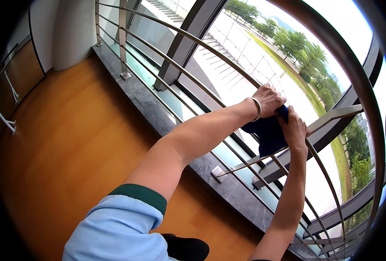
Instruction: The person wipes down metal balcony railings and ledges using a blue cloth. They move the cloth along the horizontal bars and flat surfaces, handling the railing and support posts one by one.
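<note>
A dark blue cloth [267,132] hangs from both hands at the metal railing. My left hand [267,99], with a silver bangle at the wrist, curls its fingers over the upper rail [212,52] and the cloth's upper edge. Close beside it, my right hand [293,127] grips the cloth's other side near a railing post. The cloth drapes over the rail area between the hands, and part of the rail beneath it is hidden.
Railing posts [123,42] stand on a grey stone ledge [144,101]. Beyond are large windows with dark frames [183,42]. A thick curved handrail [362,70] passes at right. Wooden floor [65,140] lies below, with a rounded white column [72,32] at upper left.
</note>
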Demonstrator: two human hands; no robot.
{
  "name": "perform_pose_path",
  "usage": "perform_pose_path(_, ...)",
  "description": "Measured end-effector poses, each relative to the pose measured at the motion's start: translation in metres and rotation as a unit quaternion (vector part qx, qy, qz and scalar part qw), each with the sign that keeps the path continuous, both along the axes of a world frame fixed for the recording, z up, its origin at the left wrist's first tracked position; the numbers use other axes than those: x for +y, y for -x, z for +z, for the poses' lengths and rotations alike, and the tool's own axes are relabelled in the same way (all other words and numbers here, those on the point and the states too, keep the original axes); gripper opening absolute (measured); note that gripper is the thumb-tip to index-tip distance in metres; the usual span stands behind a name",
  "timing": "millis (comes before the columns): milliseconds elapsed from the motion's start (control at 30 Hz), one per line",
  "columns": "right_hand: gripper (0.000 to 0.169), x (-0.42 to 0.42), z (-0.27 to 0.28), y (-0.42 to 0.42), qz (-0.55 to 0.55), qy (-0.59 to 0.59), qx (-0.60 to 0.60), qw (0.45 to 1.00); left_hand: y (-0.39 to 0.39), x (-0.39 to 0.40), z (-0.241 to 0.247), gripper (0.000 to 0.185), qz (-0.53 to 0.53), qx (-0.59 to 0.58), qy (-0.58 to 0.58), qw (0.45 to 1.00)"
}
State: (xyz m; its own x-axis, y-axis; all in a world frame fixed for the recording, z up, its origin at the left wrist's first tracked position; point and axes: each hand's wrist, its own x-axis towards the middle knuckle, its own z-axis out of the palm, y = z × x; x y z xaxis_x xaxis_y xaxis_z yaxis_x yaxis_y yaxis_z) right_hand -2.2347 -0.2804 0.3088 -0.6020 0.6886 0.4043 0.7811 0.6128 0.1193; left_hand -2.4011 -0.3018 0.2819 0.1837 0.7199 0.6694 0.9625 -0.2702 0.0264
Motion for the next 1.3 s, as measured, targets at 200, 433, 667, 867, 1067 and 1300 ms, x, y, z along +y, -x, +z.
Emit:
perform_pose_path(200, 0.031, 0.004, 0.005, -0.001, 0.000, 0.040, 0.005, 0.999, -0.010, -0.005, 0.014, 0.027, 0.051, -0.013, 0.083, 0.995)
perform_pose_path(433, 0.035, 0.004, 0.023, 0.002, -0.006, 0.154, 0.004, 0.988, -0.015, 0.000, 0.023, 0.026, 0.092, -0.027, 0.145, 0.985)
perform_pose_path(667, 0.030, 0.013, 0.018, 0.007, -0.005, 0.168, -0.020, 0.986, -0.013, 0.003, 0.024, 0.018, 0.124, -0.015, 0.187, 0.974)
perform_pose_path(867, 0.030, 0.015, 0.017, 0.015, 0.025, 0.120, 0.036, 0.992, -0.006, 0.003, 0.028, 0.016, 0.130, -0.015, 0.161, 0.978)
perform_pose_path(1067, 0.050, 0.006, 0.041, 0.007, -0.052, 0.297, 0.074, 0.951, -0.007, -0.011, 0.098, 0.043, 0.012, -0.136, 0.379, 0.915)
perform_pose_path(1300, 0.022, 0.019, -0.005, 0.011, -0.035, 0.146, 0.046, 0.988, -0.011, 0.007, 0.007, 0.024, 0.009, -0.190, 0.149, 0.970)
